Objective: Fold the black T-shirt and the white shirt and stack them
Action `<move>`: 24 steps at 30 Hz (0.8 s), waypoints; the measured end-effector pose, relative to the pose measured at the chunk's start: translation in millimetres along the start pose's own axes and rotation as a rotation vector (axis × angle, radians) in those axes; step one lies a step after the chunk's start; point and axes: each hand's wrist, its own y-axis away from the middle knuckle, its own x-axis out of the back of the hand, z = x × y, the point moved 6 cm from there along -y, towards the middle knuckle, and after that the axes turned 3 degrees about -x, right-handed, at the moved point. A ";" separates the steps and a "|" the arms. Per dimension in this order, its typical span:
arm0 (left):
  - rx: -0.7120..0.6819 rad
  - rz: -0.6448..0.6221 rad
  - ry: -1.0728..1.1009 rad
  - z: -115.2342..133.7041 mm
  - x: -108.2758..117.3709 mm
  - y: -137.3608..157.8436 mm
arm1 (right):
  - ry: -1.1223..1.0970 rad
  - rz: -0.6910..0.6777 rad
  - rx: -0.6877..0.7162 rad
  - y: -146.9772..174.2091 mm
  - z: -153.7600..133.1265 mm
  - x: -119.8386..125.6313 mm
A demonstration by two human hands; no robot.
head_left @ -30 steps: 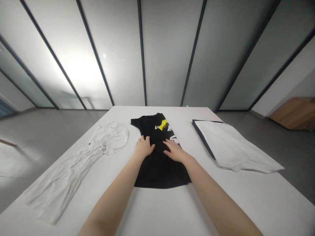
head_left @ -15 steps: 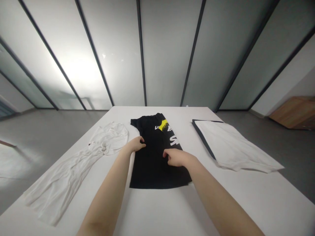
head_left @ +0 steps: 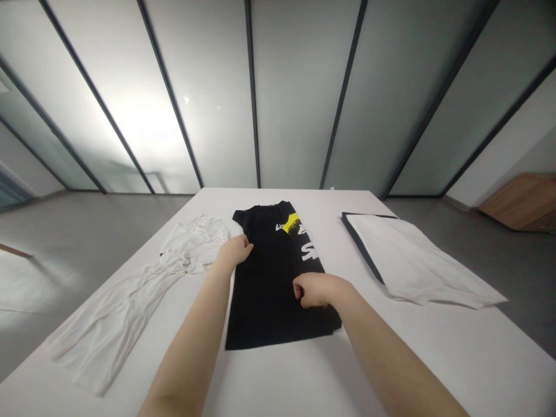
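A black T-shirt (head_left: 264, 295) with white lettering and a yellow patch lies in front of me, its right part folded over lengthwise. Its neck end is at the far side and its hem faces me. My left hand (head_left: 236, 251) is closed on the shirt's left edge, below the sleeve, thumb and fingers together. Over the right half of the shirt, my right hand (head_left: 320, 289) has its fingers curled down in a pinch on the black cloth. The exact spot of its fingertips is partly hidden by the hand itself.
A rumpled white garment (head_left: 134, 301) lies stretched along the left side of the white table (head_left: 269, 382). On the right, a folded white garment (head_left: 408, 255) rests on a dark one (head_left: 362, 246). Frosted glass panels (head_left: 295, 104) stand beyond the table's far edge.
The shirt's hem is nearer to me, mostly at its left corner. My right hand has come slightly toward me and right; my left hand has shifted slightly left and away from me.
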 end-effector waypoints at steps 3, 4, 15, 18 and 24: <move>-0.211 -0.021 -0.051 36.7 -21.9 5.0 | 0.062 0.054 0.065 9.9 -7.9 2.5; -0.283 -0.039 -0.082 46.4 -31.8 8.0 | 0.079 0.072 0.081 13.0 -10.6 1.6; -0.039 0.062 -0.288 21.2 -74.4 12.4 | 0.020 0.862 0.169 -8.8 6.2 -48.5; -0.054 0.084 -0.307 24.3 -71.6 15.1 | 0.081 0.772 0.073 -26.6 17.3 -61.9; -0.063 0.067 -0.347 34.9 -75.1 32.0 | 0.142 0.657 0.080 -13.6 23.1 -69.4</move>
